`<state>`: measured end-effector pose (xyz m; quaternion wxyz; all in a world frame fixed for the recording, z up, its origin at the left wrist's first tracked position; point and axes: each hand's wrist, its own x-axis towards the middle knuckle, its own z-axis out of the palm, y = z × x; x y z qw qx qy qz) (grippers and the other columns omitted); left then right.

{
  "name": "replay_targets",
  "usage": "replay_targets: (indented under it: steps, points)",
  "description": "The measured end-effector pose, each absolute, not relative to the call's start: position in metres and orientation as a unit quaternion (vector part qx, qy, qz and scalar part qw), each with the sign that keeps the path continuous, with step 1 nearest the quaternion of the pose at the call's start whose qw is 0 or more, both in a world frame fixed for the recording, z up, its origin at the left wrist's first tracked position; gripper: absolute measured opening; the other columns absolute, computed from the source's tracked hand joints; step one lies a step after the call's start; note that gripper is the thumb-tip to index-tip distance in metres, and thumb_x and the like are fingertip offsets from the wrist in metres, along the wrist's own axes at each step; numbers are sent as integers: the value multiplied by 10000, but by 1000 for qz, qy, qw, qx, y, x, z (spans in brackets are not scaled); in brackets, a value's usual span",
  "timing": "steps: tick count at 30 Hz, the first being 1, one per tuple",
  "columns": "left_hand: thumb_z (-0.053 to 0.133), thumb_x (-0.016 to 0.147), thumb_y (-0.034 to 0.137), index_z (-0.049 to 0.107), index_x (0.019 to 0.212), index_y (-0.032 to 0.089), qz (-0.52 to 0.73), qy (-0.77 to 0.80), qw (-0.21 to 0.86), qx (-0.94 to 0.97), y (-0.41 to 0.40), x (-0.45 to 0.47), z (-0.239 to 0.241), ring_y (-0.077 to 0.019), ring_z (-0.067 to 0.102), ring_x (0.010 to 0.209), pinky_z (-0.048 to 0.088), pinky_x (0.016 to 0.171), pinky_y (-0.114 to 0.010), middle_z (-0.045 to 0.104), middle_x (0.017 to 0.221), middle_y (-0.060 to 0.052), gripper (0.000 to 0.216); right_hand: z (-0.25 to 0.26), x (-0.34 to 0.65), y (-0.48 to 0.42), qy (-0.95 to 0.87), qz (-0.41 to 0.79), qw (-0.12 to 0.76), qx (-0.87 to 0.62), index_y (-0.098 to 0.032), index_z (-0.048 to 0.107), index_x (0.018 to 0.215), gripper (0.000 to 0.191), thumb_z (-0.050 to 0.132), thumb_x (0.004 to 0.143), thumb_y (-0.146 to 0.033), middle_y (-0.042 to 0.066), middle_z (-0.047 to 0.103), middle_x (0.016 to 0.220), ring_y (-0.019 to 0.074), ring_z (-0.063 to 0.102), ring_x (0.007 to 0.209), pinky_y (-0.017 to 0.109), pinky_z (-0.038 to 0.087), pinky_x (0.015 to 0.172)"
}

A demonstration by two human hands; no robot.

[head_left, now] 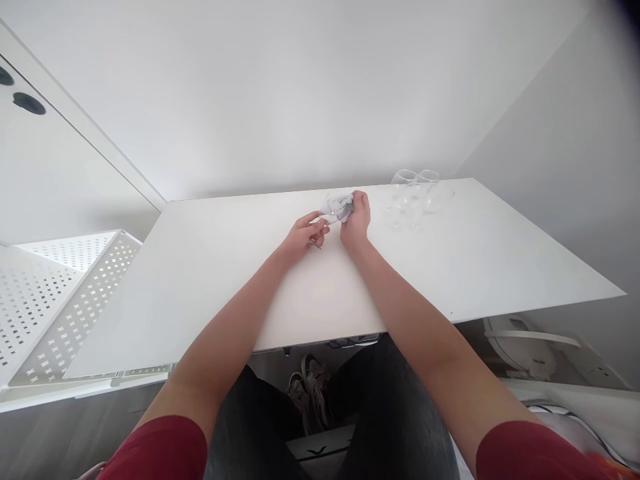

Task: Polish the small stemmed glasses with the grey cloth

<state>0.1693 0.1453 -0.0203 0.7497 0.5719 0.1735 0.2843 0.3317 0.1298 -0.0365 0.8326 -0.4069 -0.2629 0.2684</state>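
Near the far edge of the tabletop, a stemmed glass is pinched by the left hand, its long axis slanted rightward to the bowl, where a white cloth is gripped by the right hand.

Wrinkled matt cloth, clear glossy wine glasses, smooth satin tabletop

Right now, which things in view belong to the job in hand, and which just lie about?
Job in hand:
pale cloth
apparently a clear glass
probably the standing glasses

Lying about:
perforated white unit, left
pale curved object, lower right
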Motion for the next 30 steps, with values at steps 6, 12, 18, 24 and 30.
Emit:
replay_targets:
  steps: [6, 12, 18, 24, 30]
  points:
    - [808, 823, 464, 673, 1253, 200, 336, 223, 709, 579, 147, 170, -21, -57, 446, 509, 393, 543, -239, 605, 786, -1, 522, -42, 340, 134, -224, 235, 848, -418, -251, 423, 810, 371, 573, 986, -541, -42, 428, 806, 100, 476, 675, 237, 479, 644]
    - [772, 857, 419, 681, 1079, 216, 423, 225, 725, 495, 149, 163, -15, -35, 366, 520, 409, 551, -215, 521, 792, 20, 314, -26, 335, 123, -249, 312, 828, -394, -289, 508, 907, 328, 575, 970, -604, -38, 478, 826, 101, 480, 617, 244, 489, 590]
    - [767, 856, 424, 709, 1055, 198, 313, 193, 757, 540, 143, 165, -14, -36, 332, 502, 381, 519, -219, 516, 768, 10, 307, -20, 324, 119, -333, 394, 777, -360, -266, 603, 895, 400, 693, 865, -654, -7, 589, 847, 152, 591, 754, 291, 529, 653]
    - [781, 845, 423, 746, 1167, 203, 244, 191, 775, 551, 143, 164, -16, -34, 323, 494, 343, 500, -234, 555, 782, -12, 391, -37, 350, 136, -235, 293, 856, -355, -247, 560, 802, 309, 675, 902, -515, -9, 597, 801, 154, 620, 764, 312, 562, 691]
    - [858, 758, 450, 706, 1337, 182, 97, 108, 792, 593, 139, 157, -10, -81, 425, 525, 245, 466, -233, 590, 717, -40, 655, -43, 363, 140, -152, 282, 898, -302, -252, 476, 720, 286, 639, 929, -358, -38, 482, 675, 127, 534, 611, 340, 610, 734]
